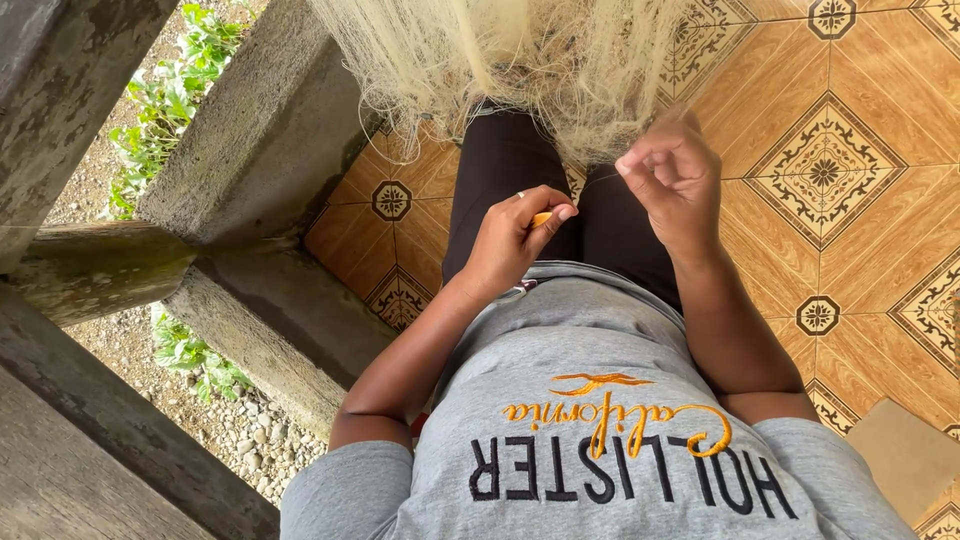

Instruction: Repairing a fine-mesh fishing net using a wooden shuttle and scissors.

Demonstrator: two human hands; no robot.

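My left hand [515, 240] pinches a small orange tool [541, 218] over my lap; my right hand [672, 175] grips strands of the pale fishing net [500, 60] hanging above my knees.

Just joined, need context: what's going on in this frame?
A seated person works on a pale fishing net draped over their knees. The left hand pinches a small orange tool; the right hand pinches the net's fine strands at its lower edge. Patterned tile floor lies below, with a concrete railing to the person's left.
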